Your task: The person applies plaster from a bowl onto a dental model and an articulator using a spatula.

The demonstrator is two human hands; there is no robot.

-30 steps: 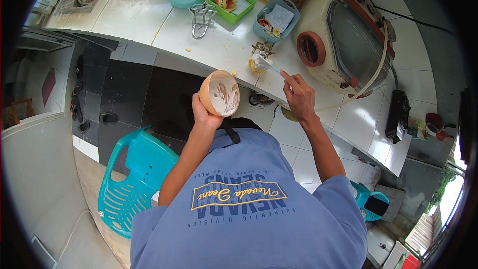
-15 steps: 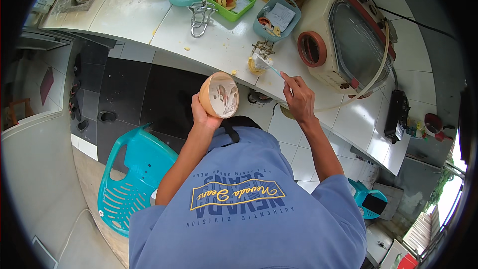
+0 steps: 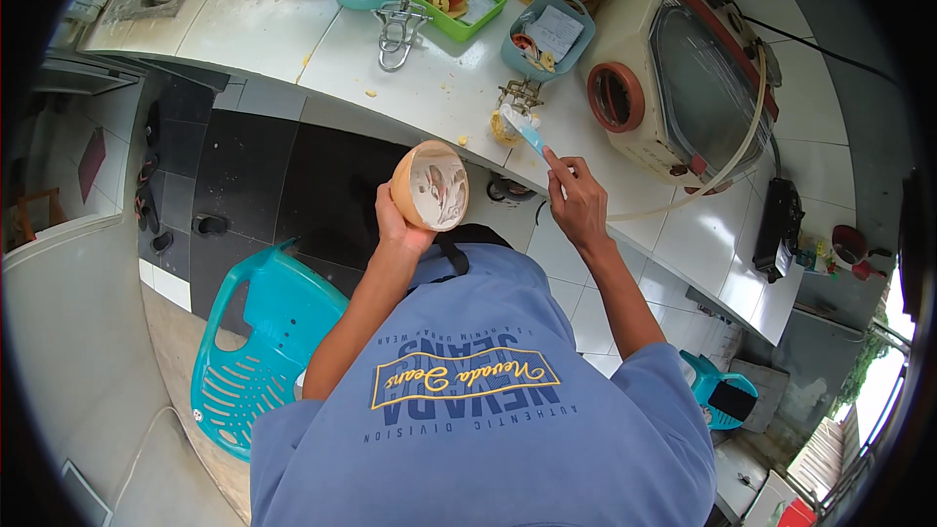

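My left hand (image 3: 396, 223) grips an orange-tan mixing bowl (image 3: 438, 185), tilted so its inside shows, smeared with white paste. In my right hand (image 3: 579, 201) is a light-blue spatula (image 3: 528, 133), pinched by its handle. Its blade reaches the white paste (image 3: 509, 117) on a small brass-coloured dental articulator (image 3: 520, 94) standing near the counter's front edge. Below the paste, a yellowish base of the articulator piece shows in part; the blade covers some of it.
Behind the articulator stand a grey-blue basket (image 3: 547, 37), a green tray (image 3: 461, 0) with dental models, and a silver metal frame (image 3: 397, 35). A cream cabinet with a round red-rimmed port (image 3: 616, 98) is at the right. A teal chair (image 3: 262, 342) stands left of me.
The spatula has turned so the broad face of its blade shows, and my right hand has shifted slightly left and down. My left hand and the bowl stay nearly still.
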